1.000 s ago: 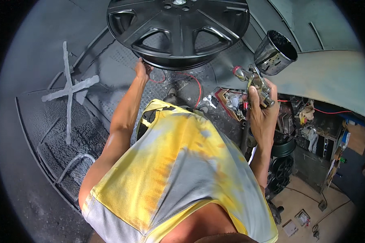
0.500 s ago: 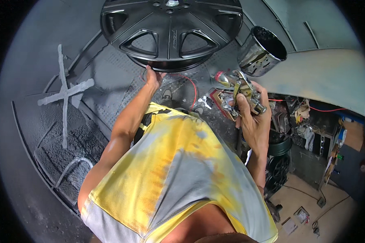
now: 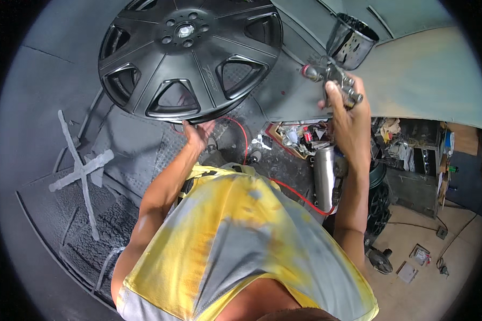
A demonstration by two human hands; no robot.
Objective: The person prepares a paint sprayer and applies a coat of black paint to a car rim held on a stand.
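Note:
A dark wheel rim (image 3: 160, 64) with broad spokes and several openings fills the upper middle of the view. My left hand (image 3: 198, 135) is at its lower edge, thumb against the rim and fingers partly hidden beneath. My right hand (image 3: 351, 120) is wrapped round a metal spray gun (image 3: 334, 80), thumb on its back. The red-ringed front end of the gun points left toward the rim, with a gap between them. Above the gun sits a shiny metal paint cup (image 3: 351, 45), uncovered and streaked with black; it appears attached to the gun.
A red hose (image 3: 300, 195) runs past a silver cylinder (image 3: 324, 176) below my right arm. An open box of clutter (image 3: 294, 136) lies on the floor. A grey-coated cross-shaped stand (image 3: 83, 171) is at left. More dark wheels (image 3: 379, 208) are stacked at right, beside shelving (image 3: 412, 182).
My view has turned, and the rim appears lower and further left. The spray gun and its cup have risen and shifted right with my right hand. My left hand stays at the rim's edge.

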